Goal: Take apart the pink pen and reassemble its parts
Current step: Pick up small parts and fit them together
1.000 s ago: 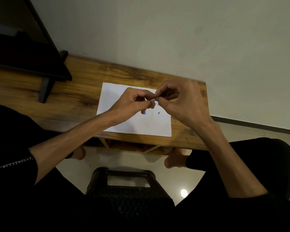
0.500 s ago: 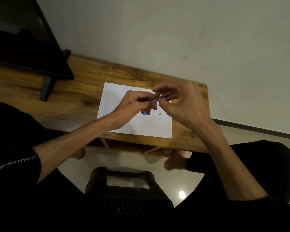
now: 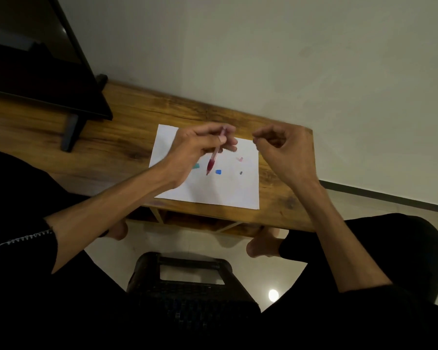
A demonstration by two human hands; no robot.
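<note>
Pink pen (image 3: 215,155), held in the left hand (image 3: 197,145), fingers closed around its upper barrel, red tip pointing down toward 6 o'clock over the white paper (image 3: 213,190). Right hand (image 3: 286,152), at 3 o'clock from the pen and apart from it, has thumb and fingertips pinched together; whether they hold anything cannot be told. On the paper: teal piece (image 3: 196,166) at 9 o'clock of the tip, blue piece (image 3: 218,172), small pink piece (image 3: 240,159) and dark piece (image 3: 241,173) toward 3 o'clock. Paper lies on the wooden table (image 3: 127,137).
</note>
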